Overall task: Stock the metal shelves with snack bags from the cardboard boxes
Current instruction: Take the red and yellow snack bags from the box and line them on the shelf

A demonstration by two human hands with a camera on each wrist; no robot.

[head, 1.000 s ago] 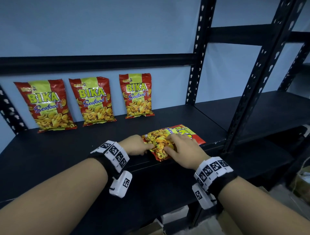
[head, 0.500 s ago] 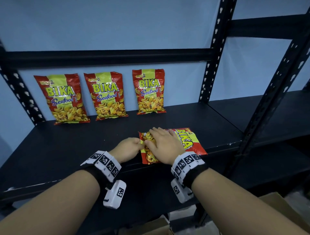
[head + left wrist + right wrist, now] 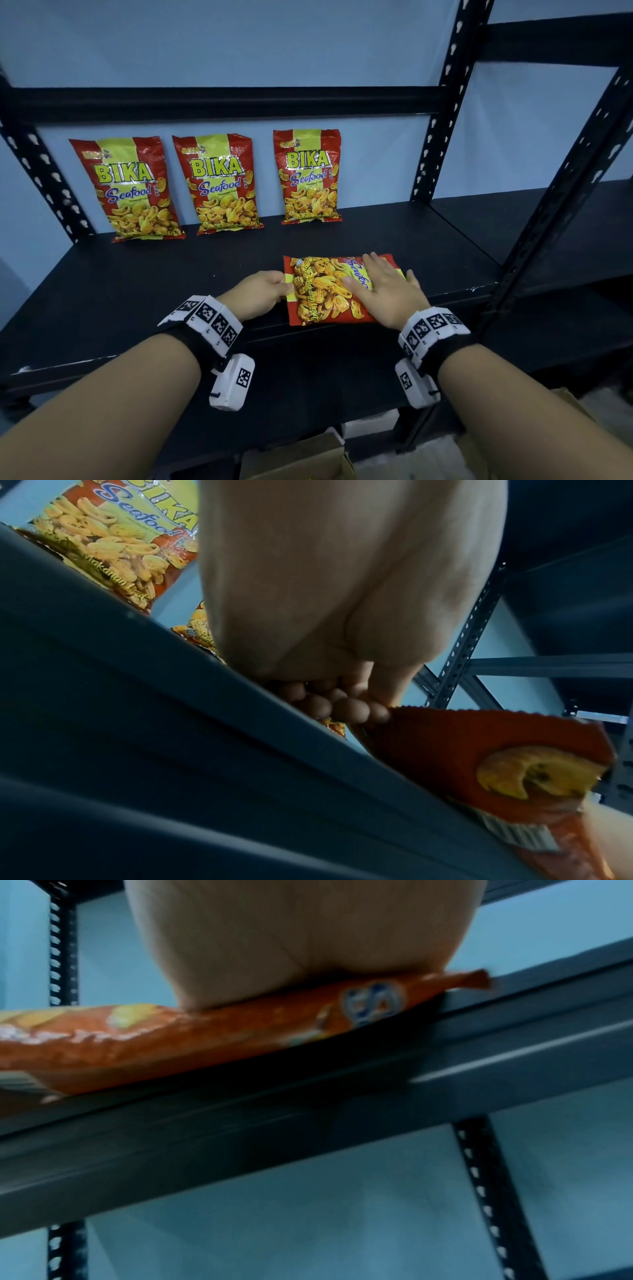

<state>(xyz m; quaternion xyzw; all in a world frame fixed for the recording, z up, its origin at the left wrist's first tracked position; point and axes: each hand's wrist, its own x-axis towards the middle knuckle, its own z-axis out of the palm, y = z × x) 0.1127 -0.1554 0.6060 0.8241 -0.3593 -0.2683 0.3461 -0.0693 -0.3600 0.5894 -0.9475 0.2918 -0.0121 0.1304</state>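
A red and yellow BIKA Seafood snack bag (image 3: 322, 294) lies flat near the front edge of the black metal shelf (image 3: 137, 294). My left hand (image 3: 263, 291) pinches the bag's left sealed edge (image 3: 428, 739) with curled fingers (image 3: 342, 707). My right hand (image 3: 387, 287) lies flat on top of the bag (image 3: 240, 1031), fingers straight and spread, pressing it down. Three more BIKA bags (image 3: 130, 188) (image 3: 222, 185) (image 3: 310, 178) stand upright against the blue back wall.
Black perforated uprights (image 3: 438, 113) (image 3: 561, 192) frame the bay, with another shelf bay (image 3: 548, 233) to the right. A crossbeam (image 3: 219, 102) runs above the standing bags. Cardboard boxes (image 3: 301, 459) sit on the floor below.
The bag has turned and slid a little to the right on the shelf. My right hand moved from the bag's left part to its right part and flattened out; the left hand kept its pinch.
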